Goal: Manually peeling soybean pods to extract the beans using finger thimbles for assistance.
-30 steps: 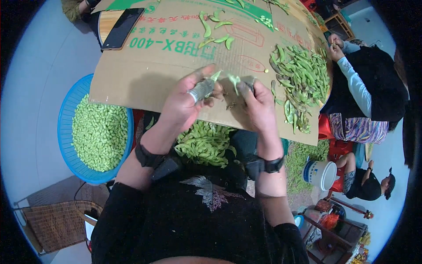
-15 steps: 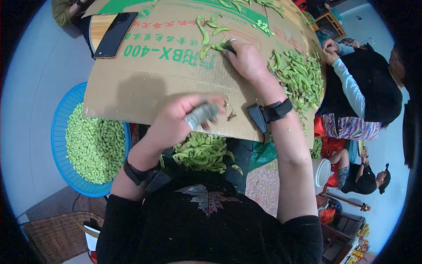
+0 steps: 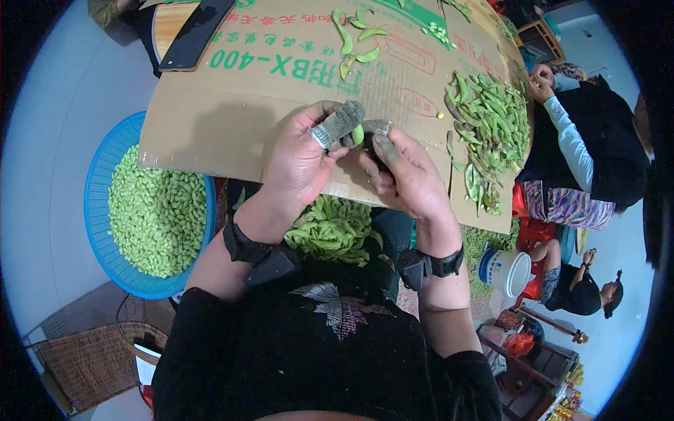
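Both hands meet over the near edge of a cardboard sheet (image 3: 232, 88). My left hand (image 3: 302, 151), with a grey knit cover on its thumb, pinches a green bean pod (image 3: 357, 135), of which only a short piece shows. From the right, my right hand (image 3: 411, 172) closes its fingers at the pod's other end; dark grey covering shows at its fingertips, and its exact hold is partly hidden. Several loose pods (image 3: 368, 55) lie beyond my hands. A heap of pods (image 3: 495, 116) covers the cardboard's right side. More pods or husks (image 3: 330, 228) sit below the edge, near my lap.
At left stands a blue basket (image 3: 95, 231) filled with shelled green beans (image 3: 154, 217). A black phone (image 3: 196, 35) rests at the far left, and a few beans (image 3: 437, 31) lie far off. Co-workers (image 3: 597, 133) sit at right, near a white bucket (image 3: 516, 274).
My right hand has come back from the loose pods toward me and now meets my left hand. The left hand, blurred before, has moved slightly up and right. The view has shifted a little.
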`<state>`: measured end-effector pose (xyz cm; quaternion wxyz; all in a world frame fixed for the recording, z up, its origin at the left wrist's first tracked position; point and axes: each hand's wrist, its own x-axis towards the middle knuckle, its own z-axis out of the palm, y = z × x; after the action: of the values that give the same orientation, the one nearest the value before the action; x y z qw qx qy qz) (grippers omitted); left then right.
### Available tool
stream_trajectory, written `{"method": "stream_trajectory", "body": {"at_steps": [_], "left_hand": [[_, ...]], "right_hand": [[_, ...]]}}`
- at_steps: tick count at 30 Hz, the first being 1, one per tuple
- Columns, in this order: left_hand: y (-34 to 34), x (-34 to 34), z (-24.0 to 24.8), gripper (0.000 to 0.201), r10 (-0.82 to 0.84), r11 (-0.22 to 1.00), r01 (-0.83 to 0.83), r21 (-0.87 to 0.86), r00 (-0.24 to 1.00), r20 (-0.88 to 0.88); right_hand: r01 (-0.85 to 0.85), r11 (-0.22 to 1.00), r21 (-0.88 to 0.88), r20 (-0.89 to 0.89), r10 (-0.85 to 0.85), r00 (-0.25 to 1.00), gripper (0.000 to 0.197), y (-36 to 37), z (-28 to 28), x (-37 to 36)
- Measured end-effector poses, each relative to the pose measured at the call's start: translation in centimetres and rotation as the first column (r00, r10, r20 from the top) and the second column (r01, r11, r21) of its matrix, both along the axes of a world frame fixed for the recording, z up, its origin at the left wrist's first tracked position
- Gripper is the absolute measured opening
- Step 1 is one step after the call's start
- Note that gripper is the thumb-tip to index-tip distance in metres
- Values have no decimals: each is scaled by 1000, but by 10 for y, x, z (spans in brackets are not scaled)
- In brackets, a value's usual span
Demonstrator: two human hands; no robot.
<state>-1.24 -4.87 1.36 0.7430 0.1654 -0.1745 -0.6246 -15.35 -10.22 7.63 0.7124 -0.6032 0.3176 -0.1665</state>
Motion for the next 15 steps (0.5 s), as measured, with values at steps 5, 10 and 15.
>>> {"method": "stream_trajectory", "body": {"at_steps": [5, 10, 15], "left_hand": [[2, -7, 4, 13, 114, 992, -122, 28, 976, 186], [2, -19, 6, 13, 286, 951, -307, -28, 845, 452], [5, -10, -3, 16, 130, 991, -112, -75, 946, 296]], "right_hand": [[-43, 968, 247, 138, 8, 990, 20, 3, 2, -9], [58, 998, -23, -5, -58, 998, 17, 9, -8, -6], [78, 993, 89, 59, -84, 995, 16, 15, -11, -7]]}}
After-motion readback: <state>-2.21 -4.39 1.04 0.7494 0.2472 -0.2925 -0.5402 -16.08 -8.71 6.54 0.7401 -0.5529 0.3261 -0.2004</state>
